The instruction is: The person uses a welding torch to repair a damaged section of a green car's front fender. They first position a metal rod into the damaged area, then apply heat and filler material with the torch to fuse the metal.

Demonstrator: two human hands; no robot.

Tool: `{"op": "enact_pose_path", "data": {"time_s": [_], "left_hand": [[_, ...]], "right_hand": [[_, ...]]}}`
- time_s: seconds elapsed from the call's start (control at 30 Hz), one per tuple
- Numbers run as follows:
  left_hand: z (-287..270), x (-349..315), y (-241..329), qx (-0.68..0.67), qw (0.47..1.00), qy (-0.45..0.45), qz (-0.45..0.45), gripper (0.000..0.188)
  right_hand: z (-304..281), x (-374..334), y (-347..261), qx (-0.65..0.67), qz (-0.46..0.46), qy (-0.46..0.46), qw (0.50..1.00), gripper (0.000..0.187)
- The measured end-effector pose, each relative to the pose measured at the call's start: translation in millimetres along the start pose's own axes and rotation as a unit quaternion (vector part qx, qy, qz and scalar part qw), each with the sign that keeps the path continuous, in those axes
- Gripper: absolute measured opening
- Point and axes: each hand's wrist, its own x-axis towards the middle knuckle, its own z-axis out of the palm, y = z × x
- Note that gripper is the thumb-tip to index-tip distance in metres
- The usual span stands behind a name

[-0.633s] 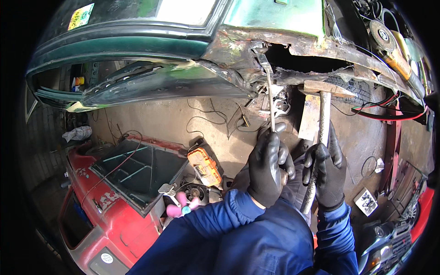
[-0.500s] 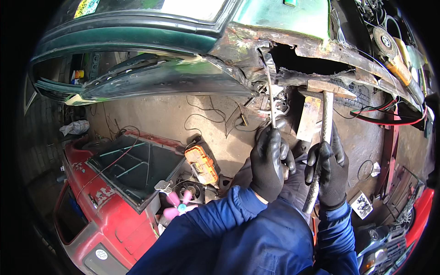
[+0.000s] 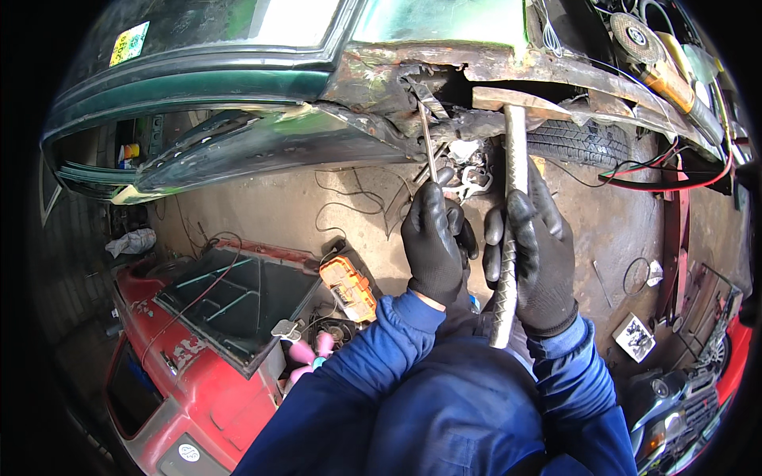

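The left hand [image 3: 435, 238] is curled firmly round a thin metal rod [image 3: 429, 147], its thumb and forefinger uppermost. The right hand [image 3: 536, 254] is wrapped round the patterned handle of a hammer [image 3: 516, 151], with the butt projecting back toward the person. Neither grip shows slack.

Straight ahead of the hands is a rusted body panel [image 3: 365, 79] with a ragged dark opening [image 3: 455, 89] in it. The rod's long axis points away from the left hand and leans slightly left, so that its far end reaches the opening's left side, by a bright metal strip [image 3: 432, 101]. The exact contact there is too small to tell. Of the two, the left hand is the nearer to that spot.

The hammer handle runs nearly parallel to the rod, to its right, while the hammer head [image 3: 496, 98] lies crosswise beyond the right hand, one end toward the rod but apart from it. In this view the head covers part of the opening; whether it touches the panel cannot be told.

Ahead and to the right of the right hand, a tyre [image 3: 575, 144] sits below the panel. Well to the left of the left hand, an orange case [image 3: 348, 287] lies on the floor [image 3: 262, 210].
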Motion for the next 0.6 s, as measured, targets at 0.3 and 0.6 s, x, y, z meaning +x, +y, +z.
{"op": "enact_pose_path", "data": {"time_s": [0.3,0.6], "left_hand": [[-11,3,9,0.068,0.997,-0.035,0.014,0.045],[-16,7,19,-0.097,0.99,0.004,-0.099,0.04]], "right_hand": [[10,19,5,-0.021,-0.018,0.05,0.998,0.051],[30,6,13,-0.027,0.055,-0.078,0.995,0.058]]}}
